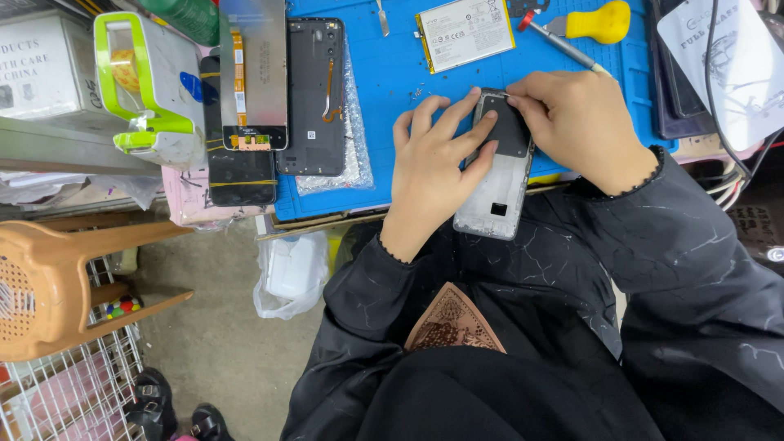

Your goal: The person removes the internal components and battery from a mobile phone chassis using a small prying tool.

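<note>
My left hand (429, 167) holds an opened phone body (496, 192) from the left side, fingers curled over its dark upper part. The phone's grey inner frame hangs over the near edge of a blue work mat (392, 90). My right hand (576, 122) pinches at the phone's top right corner with thumb and forefinger; what it grips is too small to tell. Both arms wear black sleeves.
On the mat lie a white phone battery (464, 33), a yellow-handled screwdriver (590, 24), a black phone back frame (310, 98) and a screen panel (251, 73). A green and white device (143, 82) sits at the left. An orange plastic stool (57, 282) stands on the floor below.
</note>
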